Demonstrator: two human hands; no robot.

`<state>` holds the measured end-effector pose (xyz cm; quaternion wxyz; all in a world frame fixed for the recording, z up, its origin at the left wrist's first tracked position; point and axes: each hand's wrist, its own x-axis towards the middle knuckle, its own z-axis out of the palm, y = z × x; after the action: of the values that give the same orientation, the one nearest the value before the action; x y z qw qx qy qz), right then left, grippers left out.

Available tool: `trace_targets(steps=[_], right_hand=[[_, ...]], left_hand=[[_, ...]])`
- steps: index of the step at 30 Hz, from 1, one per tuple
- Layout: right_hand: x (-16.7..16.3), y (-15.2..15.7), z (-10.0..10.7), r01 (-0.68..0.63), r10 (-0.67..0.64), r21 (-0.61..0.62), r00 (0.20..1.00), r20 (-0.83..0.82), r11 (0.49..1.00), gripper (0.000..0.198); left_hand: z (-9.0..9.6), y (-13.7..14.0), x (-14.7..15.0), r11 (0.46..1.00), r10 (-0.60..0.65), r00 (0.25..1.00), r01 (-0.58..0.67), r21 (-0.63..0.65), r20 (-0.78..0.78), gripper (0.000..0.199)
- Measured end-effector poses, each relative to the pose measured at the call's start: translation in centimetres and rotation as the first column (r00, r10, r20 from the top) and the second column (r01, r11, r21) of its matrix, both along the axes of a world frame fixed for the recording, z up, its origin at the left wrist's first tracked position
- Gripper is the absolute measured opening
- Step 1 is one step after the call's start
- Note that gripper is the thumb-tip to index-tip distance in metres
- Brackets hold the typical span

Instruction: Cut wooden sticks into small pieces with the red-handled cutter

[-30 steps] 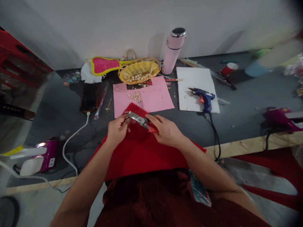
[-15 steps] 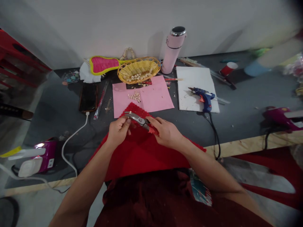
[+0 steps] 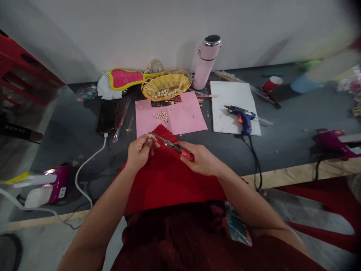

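Note:
My right hand [image 3: 201, 158] is wrapped round the red handles of metal pliers [image 3: 168, 143], whose jaws point left to my left hand. With thumb and fingertips my left hand [image 3: 141, 150] pinches a small pale piece [image 3: 150, 136], right at the tip of the jaws. Whether the jaws touch the piece I cannot tell. Beneath both hands a red cloth [image 3: 175, 184] covers my lap and the table edge. Just beyond it, a heap of small pale pieces [image 3: 160, 115] lies on a pink paper sheet [image 3: 186, 117].
A yellow wicker basket [image 3: 166, 82] with similar pieces stands behind the paper, beside a pink flask [image 3: 207, 62]. On the right, a blue glue gun [image 3: 242, 117] rests on a white board [image 3: 225, 92]. A phone [image 3: 107, 116] with a white cable lies left, a purple device [image 3: 58, 182] nearer me.
The pliers have turned in my right hand, so their jaws now show edge-on, and that hand has shifted slightly right. My left hand keeps its pinch and has moved slightly left.

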<state>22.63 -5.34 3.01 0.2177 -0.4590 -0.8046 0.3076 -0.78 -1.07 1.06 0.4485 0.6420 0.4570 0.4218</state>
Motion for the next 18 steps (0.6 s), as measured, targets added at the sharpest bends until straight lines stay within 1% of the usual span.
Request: trace_targets(steps=[3,5,7,9,11,13,15,16,18], right_hand=[[0.2,0.5,-0.7,0.135,-0.144,0.079,0.982,0.124,0.988,0.051],[0.5,0.9,-1.4,0.203,-0.225,0.126,0.955,0.193,0.971,0.054],[0.7,1.2,-1.9,0.226,-0.266,0.180,0.933,0.242,0.957,0.056],[0.7,1.3,-2.1,0.186,-0.247,0.226,0.929,0.277,0.956,0.057],[0.6,1.3,-2.1,0.123,-0.199,0.258,0.935,0.294,0.958,0.054],[0.5,1.2,-1.9,0.076,-0.156,0.272,0.945,0.288,0.959,0.054],[0.5,1.2,-1.7,0.066,-0.139,0.276,0.957,0.256,0.959,0.054],[0.6,1.3,-1.6,0.065,-0.132,0.276,0.964,0.232,0.959,0.051],[0.9,1.5,-1.6,0.100,-0.151,0.284,0.975,0.164,0.954,0.036]], left_hand=[[-0.3,0.2,-0.1,0.997,0.053,0.994,-0.047,-0.065,0.092,0.024],[-0.3,0.1,0.0,0.993,0.086,0.993,-0.079,-0.086,0.082,0.025],[-0.1,-0.1,0.2,0.992,0.107,0.993,-0.104,-0.072,0.047,0.026],[0.3,-0.4,0.3,0.992,0.124,0.992,-0.124,-0.038,0.018,0.026],[0.7,-0.6,0.3,0.991,0.136,0.991,-0.136,-0.009,-0.004,0.027],[0.9,-0.7,0.3,0.992,0.130,0.991,-0.130,-0.002,-0.019,0.028],[1.0,-0.7,0.3,0.995,0.101,0.994,-0.102,-0.010,-0.034,0.028],[1.0,-0.7,0.4,0.996,0.086,0.995,-0.087,-0.013,-0.042,0.029],[0.9,-0.7,0.4,0.998,0.054,0.997,-0.055,-0.015,-0.055,0.029]])
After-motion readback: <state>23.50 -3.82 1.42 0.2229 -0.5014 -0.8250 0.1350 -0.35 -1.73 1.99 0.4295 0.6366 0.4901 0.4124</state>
